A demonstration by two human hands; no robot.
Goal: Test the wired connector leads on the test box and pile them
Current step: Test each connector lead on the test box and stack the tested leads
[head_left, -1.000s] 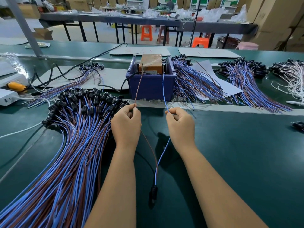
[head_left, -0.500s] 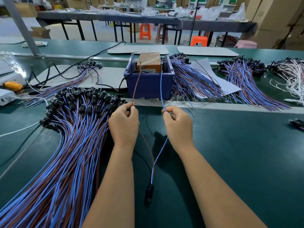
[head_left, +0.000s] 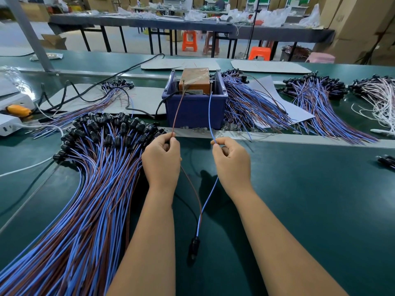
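Lead (head_left: 199, 212) pinched by both hands: brown wire in left hand (head_left: 161, 160), blue in right hand (head_left: 232, 161). Tips up at box (head_left: 195, 107), plug (head_left: 193, 246) low between arms. Pile (head_left: 85, 199) nearer left.

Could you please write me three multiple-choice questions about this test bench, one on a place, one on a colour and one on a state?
1. Where does the orange test box sit?
A. in the blue bin
B. on a stool
C. under the table

2. What colour is the wire pinched by the right hand?
A. white
B. blue
C. yellow

3. What is the left hand doing?
A. lying flat and open
B. pinching the brown wire
C. gripping the black connector

Answers: 1 A, the bin's walls surround the box. 2 B, the blue wire rises from its fingertips. 3 B, thumb and finger close on the brown wire; the connector lies on the table.
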